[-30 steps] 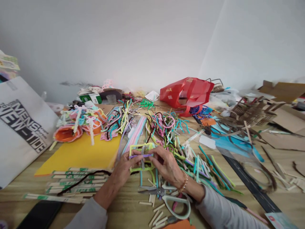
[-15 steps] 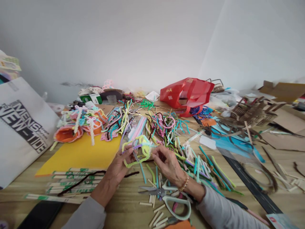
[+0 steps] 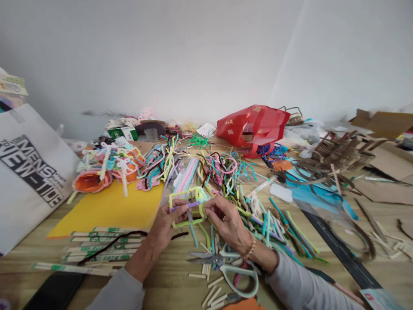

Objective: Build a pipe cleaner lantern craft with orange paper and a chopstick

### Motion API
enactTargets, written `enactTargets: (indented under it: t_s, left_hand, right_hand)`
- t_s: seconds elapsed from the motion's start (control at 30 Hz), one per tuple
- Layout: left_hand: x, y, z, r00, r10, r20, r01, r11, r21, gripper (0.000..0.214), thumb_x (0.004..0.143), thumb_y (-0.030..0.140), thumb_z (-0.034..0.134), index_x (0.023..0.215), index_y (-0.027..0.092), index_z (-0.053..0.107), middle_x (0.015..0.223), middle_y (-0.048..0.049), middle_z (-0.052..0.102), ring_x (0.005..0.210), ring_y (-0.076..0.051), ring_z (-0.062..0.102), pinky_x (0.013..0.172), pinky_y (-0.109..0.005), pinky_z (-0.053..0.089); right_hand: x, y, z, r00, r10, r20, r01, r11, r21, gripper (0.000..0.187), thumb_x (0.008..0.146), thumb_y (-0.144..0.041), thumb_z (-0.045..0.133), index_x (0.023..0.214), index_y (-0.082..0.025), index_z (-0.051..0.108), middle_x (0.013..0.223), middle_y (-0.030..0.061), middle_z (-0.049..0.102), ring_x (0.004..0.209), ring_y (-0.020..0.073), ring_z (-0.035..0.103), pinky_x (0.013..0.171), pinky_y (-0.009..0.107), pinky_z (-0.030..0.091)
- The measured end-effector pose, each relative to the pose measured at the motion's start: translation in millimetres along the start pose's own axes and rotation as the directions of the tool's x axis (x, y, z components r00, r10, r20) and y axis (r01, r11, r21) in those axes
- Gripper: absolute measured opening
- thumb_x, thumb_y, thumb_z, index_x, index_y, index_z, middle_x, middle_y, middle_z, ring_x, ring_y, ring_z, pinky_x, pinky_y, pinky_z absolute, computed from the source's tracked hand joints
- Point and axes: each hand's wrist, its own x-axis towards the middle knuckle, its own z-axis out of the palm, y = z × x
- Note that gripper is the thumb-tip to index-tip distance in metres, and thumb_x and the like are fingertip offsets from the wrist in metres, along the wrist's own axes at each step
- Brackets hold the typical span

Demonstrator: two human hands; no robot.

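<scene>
Both hands hold a small frame (image 3: 187, 194) bent from yellow-green pipe cleaners, lifted a little above the wooden table (image 3: 167, 284). My left hand (image 3: 166, 226) pinches its left side together with a purple pipe cleaner (image 3: 182, 207) that crosses the frame. My right hand (image 3: 227, 224) pinches the frame's right side, fingers curled. Loose pipe cleaners (image 3: 222, 170) in many colours lie just behind the hands. Scissors (image 3: 226, 265) with pale handles lie on the table under my right wrist.
A yellow sheet (image 3: 109, 209) lies left of the hands, with paper-wrapped sticks (image 3: 97, 247) in front of it. A white printed bag (image 3: 29, 176) stands far left, a red bag (image 3: 250, 125) at the back. Cardboard pieces (image 3: 351, 150) and a black strip (image 3: 342, 249) crowd the right.
The frame was turned and twisted between the hands, then came back to a flatter pose slightly higher than a second ago. Both hands keep their grip.
</scene>
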Motion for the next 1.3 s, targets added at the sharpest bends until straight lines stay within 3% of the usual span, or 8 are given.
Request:
enactTargets:
  t_s: [0.13, 0.27, 0.43, 0.67, 0.83, 1.07, 1.3]
  left_hand:
    - [-4.4, -2.9, 1.9, 0.996, 0.087, 0.018, -0.089, 0.965, 0.248, 0.022, 0.060, 0.028, 0.082, 0.075, 0.015, 0.072, 0.063, -0.0017, 0.069, 0.059, -0.015, 0.062, 0.062, -0.025, 0.050]
    - [-10.3, 2.4, 8.5, 0.984, 0.158, 0.083, -0.178, 0.889, 0.421, 0.014, 0.063, 0.026, 0.079, 0.072, 0.016, 0.074, 0.062, -0.0022, 0.068, 0.060, -0.016, 0.060, 0.060, -0.024, 0.047]
    - [-14.9, 10.0, 17.3, 0.972, 0.196, 0.127, -0.233, 0.844, 0.483, 0.008, 0.063, 0.024, 0.077, 0.065, 0.018, 0.073, 0.055, -0.0009, 0.065, 0.056, -0.016, 0.057, 0.056, -0.024, 0.044]
    - [-14.9, 10.5, 16.3, 0.963, 0.219, 0.156, -0.269, 0.778, 0.568, 0.009, 0.066, 0.027, 0.074, 0.065, 0.018, 0.072, 0.056, -0.0007, 0.064, 0.056, -0.016, 0.055, 0.058, -0.024, 0.042]
    - [-14.3, 9.9, 15.9, 0.956, 0.218, 0.195, -0.292, 0.766, 0.573, 0.008, 0.064, 0.025, 0.075, 0.062, 0.018, 0.072, 0.052, 0.0005, 0.063, 0.052, -0.015, 0.053, 0.055, -0.023, 0.041]
    - [-15.5, 14.6, 16.1, 0.962, 0.095, 0.257, -0.216, 0.839, 0.499, 0.012, 0.066, 0.027, 0.074, 0.061, 0.017, 0.073, 0.054, -0.0021, 0.066, 0.054, -0.015, 0.056, 0.056, -0.023, 0.041]
    - [-13.7, 13.1, 12.6, 0.960, 0.040, 0.278, -0.155, 0.900, 0.407, 0.011, 0.065, 0.025, 0.076, 0.060, 0.017, 0.072, 0.054, -0.0023, 0.067, 0.055, -0.016, 0.059, 0.060, -0.025, 0.045]
  right_hand:
    - [-1.0, -4.7, -1.6, 0.995, -0.095, 0.016, 0.096, 0.992, -0.078, 0.018, 0.091, -0.021, 0.052, 0.103, -0.018, 0.065, 0.077, 0.0021, 0.055, 0.068, 0.0140, 0.052, 0.063, 0.024, 0.040]
    - [-0.8, -5.2, -3.3, 0.995, -0.072, 0.076, 0.081, 0.989, -0.126, 0.016, 0.092, -0.024, 0.053, 0.094, -0.019, 0.068, 0.079, 0.0027, 0.056, 0.070, 0.0144, 0.053, 0.064, 0.025, 0.040]
    - [1.5, -0.7, -5.3, 0.991, -0.044, 0.125, 0.059, 0.991, -0.120, 0.014, 0.090, -0.024, 0.057, 0.079, -0.019, 0.062, 0.072, 0.0002, 0.053, 0.063, 0.0130, 0.049, 0.059, 0.024, 0.038]
    - [3.8, 1.3, -7.3, 0.984, -0.049, 0.174, 0.070, 0.991, -0.117, 0.015, 0.090, -0.028, 0.058, 0.079, -0.018, 0.060, 0.070, -0.0010, 0.052, 0.062, 0.0120, 0.047, 0.060, 0.023, 0.036]
    - [2.5, 2.1, -7.5, 0.980, -0.040, 0.194, 0.078, 0.978, -0.196, 0.018, 0.089, -0.030, 0.060, 0.077, -0.017, 0.058, 0.068, -0.0019, 0.052, 0.059, 0.0109, 0.046, 0.056, 0.022, 0.033]
    - [0.3, 1.0, -10.5, 0.961, -0.111, 0.252, 0.190, 0.930, -0.315, 0.016, 0.093, -0.029, 0.054, 0.081, -0.019, 0.057, 0.079, 0.0005, 0.058, 0.071, 0.0131, 0.053, 0.064, 0.023, 0.036]
    - [-0.3, 3.9, -8.3, 0.958, -0.129, 0.257, 0.215, 0.916, -0.339, 0.019, 0.094, -0.033, 0.051, 0.082, -0.020, 0.058, 0.079, 0.0009, 0.058, 0.070, 0.0129, 0.054, 0.063, 0.023, 0.035]
